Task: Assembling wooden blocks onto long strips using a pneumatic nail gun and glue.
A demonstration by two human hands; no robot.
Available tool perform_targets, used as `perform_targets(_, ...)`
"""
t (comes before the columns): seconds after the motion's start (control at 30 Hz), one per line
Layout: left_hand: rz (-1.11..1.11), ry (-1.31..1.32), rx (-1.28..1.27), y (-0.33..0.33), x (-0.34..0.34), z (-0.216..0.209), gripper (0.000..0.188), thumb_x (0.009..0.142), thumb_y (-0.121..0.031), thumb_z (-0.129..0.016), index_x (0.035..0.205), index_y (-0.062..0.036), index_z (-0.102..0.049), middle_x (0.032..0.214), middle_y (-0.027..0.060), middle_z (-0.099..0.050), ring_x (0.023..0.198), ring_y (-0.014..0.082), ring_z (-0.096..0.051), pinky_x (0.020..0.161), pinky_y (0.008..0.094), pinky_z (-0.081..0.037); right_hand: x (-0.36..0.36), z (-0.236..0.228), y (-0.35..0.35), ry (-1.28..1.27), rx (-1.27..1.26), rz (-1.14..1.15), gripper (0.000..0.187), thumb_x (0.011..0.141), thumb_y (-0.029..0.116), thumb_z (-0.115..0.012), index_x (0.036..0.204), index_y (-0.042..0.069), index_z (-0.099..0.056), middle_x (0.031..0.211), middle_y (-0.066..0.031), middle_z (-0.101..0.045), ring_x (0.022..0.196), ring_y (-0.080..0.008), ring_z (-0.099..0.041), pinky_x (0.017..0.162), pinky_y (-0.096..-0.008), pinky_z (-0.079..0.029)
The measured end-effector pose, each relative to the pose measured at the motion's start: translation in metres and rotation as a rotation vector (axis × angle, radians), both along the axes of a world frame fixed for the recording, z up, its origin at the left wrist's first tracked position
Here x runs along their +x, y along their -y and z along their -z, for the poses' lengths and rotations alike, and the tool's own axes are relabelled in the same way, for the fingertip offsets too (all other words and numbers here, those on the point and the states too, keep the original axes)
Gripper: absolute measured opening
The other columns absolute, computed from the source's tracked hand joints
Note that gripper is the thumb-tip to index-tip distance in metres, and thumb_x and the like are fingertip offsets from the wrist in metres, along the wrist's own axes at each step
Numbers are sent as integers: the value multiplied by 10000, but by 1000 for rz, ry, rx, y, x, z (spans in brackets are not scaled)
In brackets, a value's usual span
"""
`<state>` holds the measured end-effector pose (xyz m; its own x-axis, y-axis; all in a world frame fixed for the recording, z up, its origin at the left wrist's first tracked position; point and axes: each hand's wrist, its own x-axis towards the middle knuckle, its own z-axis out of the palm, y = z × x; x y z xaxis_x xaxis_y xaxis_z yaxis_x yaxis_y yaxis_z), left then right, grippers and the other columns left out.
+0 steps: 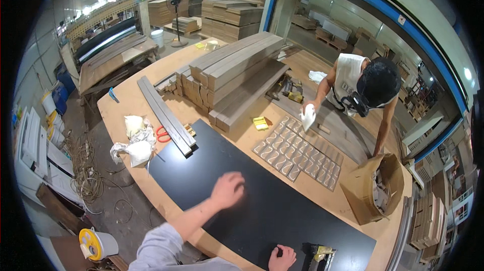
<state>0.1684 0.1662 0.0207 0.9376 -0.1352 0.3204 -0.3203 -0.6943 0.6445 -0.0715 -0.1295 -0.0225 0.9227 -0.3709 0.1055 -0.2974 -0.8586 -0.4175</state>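
A smooth black panel (242, 205) lies across the near side of the worktable. Over its middle is my left hand (228, 190), slightly blurred, fingers loosely bent and holding nothing. My right hand (282, 258) rests at the panel's near edge, thumb apart from the fingers, with nothing seen in it. Just right of that hand a black and yellow nail gun (320, 257) lies on the panel. Across the table a co-worker holds a white bottle (308, 117) above flat wooden pieces (300, 150) that carry wavy lines of glue.
Stacked grey-brown boards (237, 79) stand at the table's far side. Left of the panel are long metal strips (166, 114), red-handled scissors (162, 134) and crumpled white bags (138, 142). An open cardboard box (360, 198) of offcuts stands right. A bucket (103, 245) sits on the floor.
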Motion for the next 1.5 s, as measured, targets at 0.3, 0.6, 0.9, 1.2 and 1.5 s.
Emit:
perform_targets(0.3, -203, -203, 624, -41, 228, -15, 887, 993, -429, -672, 1677, -12, -292, 1739, 181, -315, 1623, 338, -276, 1294, 564, -272, 2, -17, -7, 232, -51, -59, 81, 902, 175, -788, 979, 159, -770, 1038, -117, -737, 970, -379, -686, 853, -504, -544)
perform_targets(0.6, -374, 18, 616, -72, 210, -8, 315, 963, -179, -657, 1256, -66, -625, 1276, 133, -627, 1206, 347, -630, 934, 516, -576, 3, -28, -15, 128, -50, 15, 91, 929, 221, -764, 1001, 167, -774, 1079, -100, -732, 1029, -379, -670, 863, -520, -531)
perform_targets(0.9, -133, -670, -141, -88, 106, -28, 578, 799, -379, -841, 1204, 1, -680, 1135, 254, -743, 1084, 346, -740, 939, 458, -584, 2, -20, -10, 146, -3, 4, 125, 954, 239, -753, 1040, 155, -786, 1093, -109, -743, 1028, -387, -680, 894, -526, -540)
perform_targets(1.2, -237, -588, -424, 1, -134, -31, 545, 961, -429, -773, 1289, -5, -674, 1108, 215, -766, 1003, 292, -771, 889, 421, -601, 52, -27, -42, 252, 851, -102, 296, 1017, 169, -742, 1278, 29, -728, 1297, -147, -698, 1182, -210, -678, 1007, -353, -541)
perform_targets(1.5, 480, -293, -419, 61, -187, -2, 575, 1041, -292, -677, 1510, -14, -493, 1328, 247, -656, 1289, 379, -645, 1062, 453, -518, 95, -134, -107, 112, 834, -227, 670, 843, 164, -891, 1415, 3, -582, 1103, -106, -729, 1007, -168, -690, 900, -366, -573)
